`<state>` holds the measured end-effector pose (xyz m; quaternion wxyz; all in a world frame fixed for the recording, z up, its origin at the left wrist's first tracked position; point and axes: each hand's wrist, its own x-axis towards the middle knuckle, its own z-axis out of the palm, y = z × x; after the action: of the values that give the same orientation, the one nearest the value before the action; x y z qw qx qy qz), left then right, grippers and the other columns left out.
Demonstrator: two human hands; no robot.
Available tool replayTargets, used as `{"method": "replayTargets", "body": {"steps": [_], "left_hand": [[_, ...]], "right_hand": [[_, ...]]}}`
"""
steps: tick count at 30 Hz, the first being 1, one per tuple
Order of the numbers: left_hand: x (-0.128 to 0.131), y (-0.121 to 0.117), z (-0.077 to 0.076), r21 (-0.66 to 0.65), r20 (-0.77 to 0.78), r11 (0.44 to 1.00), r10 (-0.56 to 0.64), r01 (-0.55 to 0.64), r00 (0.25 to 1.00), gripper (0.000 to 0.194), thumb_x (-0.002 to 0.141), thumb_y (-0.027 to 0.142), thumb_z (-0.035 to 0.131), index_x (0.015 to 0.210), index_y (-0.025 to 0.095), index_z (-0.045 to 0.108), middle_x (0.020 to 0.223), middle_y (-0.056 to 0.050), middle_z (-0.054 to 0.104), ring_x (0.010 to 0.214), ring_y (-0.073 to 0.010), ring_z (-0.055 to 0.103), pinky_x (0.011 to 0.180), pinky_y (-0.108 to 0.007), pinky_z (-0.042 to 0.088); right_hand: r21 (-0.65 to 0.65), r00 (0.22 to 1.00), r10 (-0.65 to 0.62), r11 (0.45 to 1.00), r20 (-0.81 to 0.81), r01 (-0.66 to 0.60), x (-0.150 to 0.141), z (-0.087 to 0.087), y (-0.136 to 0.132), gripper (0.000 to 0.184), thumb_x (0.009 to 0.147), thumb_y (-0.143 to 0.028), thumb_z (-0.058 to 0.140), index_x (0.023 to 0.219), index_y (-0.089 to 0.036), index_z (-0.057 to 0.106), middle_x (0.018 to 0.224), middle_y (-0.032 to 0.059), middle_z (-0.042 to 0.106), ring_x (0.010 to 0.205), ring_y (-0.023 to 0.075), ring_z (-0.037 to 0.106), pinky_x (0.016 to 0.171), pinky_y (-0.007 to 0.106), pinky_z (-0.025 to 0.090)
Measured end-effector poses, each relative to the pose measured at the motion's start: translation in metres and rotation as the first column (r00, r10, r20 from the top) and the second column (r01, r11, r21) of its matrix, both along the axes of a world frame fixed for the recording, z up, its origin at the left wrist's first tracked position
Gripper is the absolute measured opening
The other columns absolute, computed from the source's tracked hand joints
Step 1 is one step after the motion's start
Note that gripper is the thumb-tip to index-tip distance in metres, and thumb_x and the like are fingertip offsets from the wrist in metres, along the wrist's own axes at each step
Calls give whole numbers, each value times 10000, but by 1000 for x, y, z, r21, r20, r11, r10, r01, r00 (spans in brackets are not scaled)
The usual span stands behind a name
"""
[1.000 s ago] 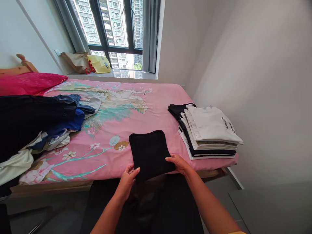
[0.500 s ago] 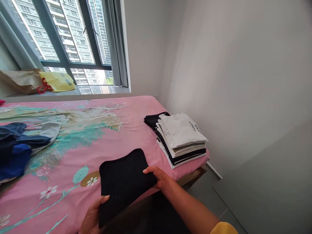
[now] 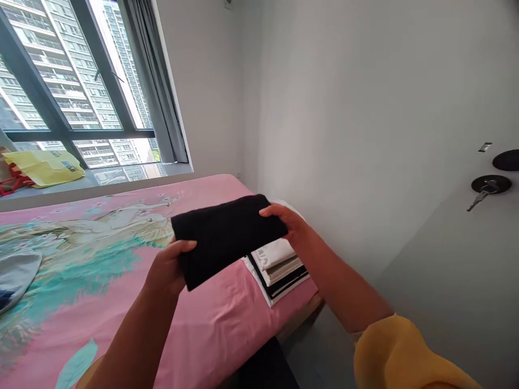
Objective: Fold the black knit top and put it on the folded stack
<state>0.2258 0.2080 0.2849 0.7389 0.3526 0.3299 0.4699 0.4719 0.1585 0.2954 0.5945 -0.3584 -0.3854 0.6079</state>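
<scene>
A folded black garment (image 3: 225, 235) is held up in the air over the bed's right corner. My left hand (image 3: 168, 267) grips its near left corner, thumb on top. My right hand (image 3: 286, 219) grips its far right edge. Directly beneath it sits a stack of folded clothes (image 3: 278, 267), white on top with black and striped layers showing at the edges; most of the stack is hidden by the garment.
The bed has a pink floral sheet (image 3: 101, 254). A grey garment (image 3: 16, 273) lies at the left edge. A yellow bag (image 3: 44, 165) rests on the window ledge. A grey door with a key in its lock (image 3: 484, 186) stands at right.
Both hands lifted the black garment off the sheet and carried it right, over the stack. The view swung right; the pile of loose clothes left the frame.
</scene>
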Motion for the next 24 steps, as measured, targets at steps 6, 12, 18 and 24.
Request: {"method": "replayTargets", "body": {"steps": [6,12,18,24], "left_hand": [[135,31,-22,121,6,967,-225,223,974,443,603,30,549,1020,176,572,824,-21,669,692,-159,636,661,-291,554],[176,16,-114,-79,-261,929,-369,361,892,331,683,230,688,972,204,530,696,7,585,510,-116,558,482,-268,504],[166,12,-111,-32,-406,891,-426,453,809,417,677,392,720,1012,220,542,635,21,559,437,-105,504,390,-227,433],[188,40,-104,-141,-280,959,-276,245,920,200,706,175,680,862,144,559,706,-40,620,562,-132,592,512,-249,508]], "right_hand": [[24,969,-169,986,182,168,128,-19,-5,278,698,-162,604,974,-131,613,859,57,693,760,172,648,717,285,522],[-354,913,-263,860,310,368,185,-126,-29,273,700,-316,677,905,-145,625,791,61,684,675,156,622,576,270,528],[-366,838,-188,835,512,411,185,-124,-33,414,698,-525,664,865,-147,657,708,69,657,562,149,582,409,218,457],[-346,793,-208,815,572,464,181,-114,-20,305,693,-425,696,823,-154,644,778,71,673,615,158,605,495,271,509]]}}
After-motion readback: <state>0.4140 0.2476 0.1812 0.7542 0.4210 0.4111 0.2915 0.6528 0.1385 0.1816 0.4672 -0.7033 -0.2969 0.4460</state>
